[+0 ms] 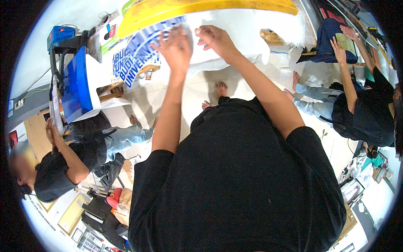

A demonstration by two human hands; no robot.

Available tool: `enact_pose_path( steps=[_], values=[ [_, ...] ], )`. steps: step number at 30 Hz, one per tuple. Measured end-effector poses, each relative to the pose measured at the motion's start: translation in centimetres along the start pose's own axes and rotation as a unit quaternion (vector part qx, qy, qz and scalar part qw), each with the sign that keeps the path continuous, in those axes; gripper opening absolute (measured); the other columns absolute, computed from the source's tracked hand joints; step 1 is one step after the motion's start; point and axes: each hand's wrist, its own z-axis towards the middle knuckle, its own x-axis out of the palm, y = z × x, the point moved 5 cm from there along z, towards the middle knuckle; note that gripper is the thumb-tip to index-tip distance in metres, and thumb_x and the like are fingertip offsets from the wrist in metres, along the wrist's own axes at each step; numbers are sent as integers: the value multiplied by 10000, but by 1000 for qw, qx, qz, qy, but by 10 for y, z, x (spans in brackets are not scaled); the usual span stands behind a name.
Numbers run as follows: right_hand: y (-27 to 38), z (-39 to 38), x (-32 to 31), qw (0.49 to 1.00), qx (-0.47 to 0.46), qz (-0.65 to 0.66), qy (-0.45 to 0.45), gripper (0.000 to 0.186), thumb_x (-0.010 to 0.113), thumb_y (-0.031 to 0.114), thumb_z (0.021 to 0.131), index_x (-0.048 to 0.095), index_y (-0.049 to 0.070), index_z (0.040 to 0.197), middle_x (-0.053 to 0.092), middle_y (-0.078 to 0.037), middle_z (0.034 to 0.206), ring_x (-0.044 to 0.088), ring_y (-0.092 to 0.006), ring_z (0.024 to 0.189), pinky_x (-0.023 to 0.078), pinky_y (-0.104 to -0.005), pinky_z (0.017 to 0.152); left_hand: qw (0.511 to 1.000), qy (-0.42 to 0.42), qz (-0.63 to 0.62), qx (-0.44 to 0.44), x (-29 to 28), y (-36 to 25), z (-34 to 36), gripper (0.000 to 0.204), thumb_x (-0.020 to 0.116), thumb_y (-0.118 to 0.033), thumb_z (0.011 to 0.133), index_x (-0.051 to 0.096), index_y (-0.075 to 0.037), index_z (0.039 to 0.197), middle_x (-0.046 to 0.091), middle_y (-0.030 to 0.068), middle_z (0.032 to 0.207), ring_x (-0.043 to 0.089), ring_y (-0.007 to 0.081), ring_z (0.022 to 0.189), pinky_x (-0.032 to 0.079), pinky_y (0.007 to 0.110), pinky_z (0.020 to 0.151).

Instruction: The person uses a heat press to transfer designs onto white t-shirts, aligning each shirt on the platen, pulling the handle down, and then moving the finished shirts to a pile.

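My left hand (175, 48) is held over the far work table, fingers spread and slightly smeared by motion. Beneath and beside it lies a white sheet with bold blue printing (138, 52), part of which drapes over the table's near edge; whether it is cloth or plastic I cannot tell. To its right my right hand (216, 42) hovers over plain white material (235, 27), its fingers bent and apart. Nothing shows in either hand. A long yellow frame or board (210, 9) runs along the far side, beyond both hands.
A co-worker's hands (345, 44) at right reach over a dark blue garment (329, 42). At left, another person's hands (51, 132) are close together near a blue panel (77, 86). A brown wooden piece (272, 38) sits on the table's right. Bare feet (221, 89) stand on pale tiles.
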Motion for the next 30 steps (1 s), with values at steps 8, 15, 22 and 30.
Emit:
enact_pose_path(
  steps=[8,15,22,30],
  values=[
    [-35,41,-120,920,-62,-306,-238,285,721,270,928,801,19,1039,784,-222,947,778,-378,881,611,-448,820,983,106,-143,51,22,-55,-16,452,668,-238,994,670,-61,1409,618,248,1469,494,495,1407,333,621,1204],
    [-7,35,-141,840,-159,-443,-272,416,774,333,935,724,27,1213,768,-194,1099,733,-375,1035,579,-504,877,997,57,-56,17,2,24,-3,384,653,-167,988,689,-25,1343,613,284,1428,515,490,1365,397,565,1175],
    [-29,7,-113,760,-264,-560,-201,578,691,420,994,625,39,1424,579,-241,1494,539,-432,1379,432,-606,1116,996,60,-62,32,6,35,-12,356,658,-196,985,720,-50,1304,632,262,1410,519,488,1362,415,562,1164],
    [-47,-11,-102,761,-268,-564,-176,630,617,455,1041,571,14,1489,496,-278,1578,442,-474,1476,337,-664,1182,996,64,-59,18,-2,31,-23,363,655,-204,992,717,-56,1318,613,257,1442,493,494,1393,399,565,1181]
  ],
)
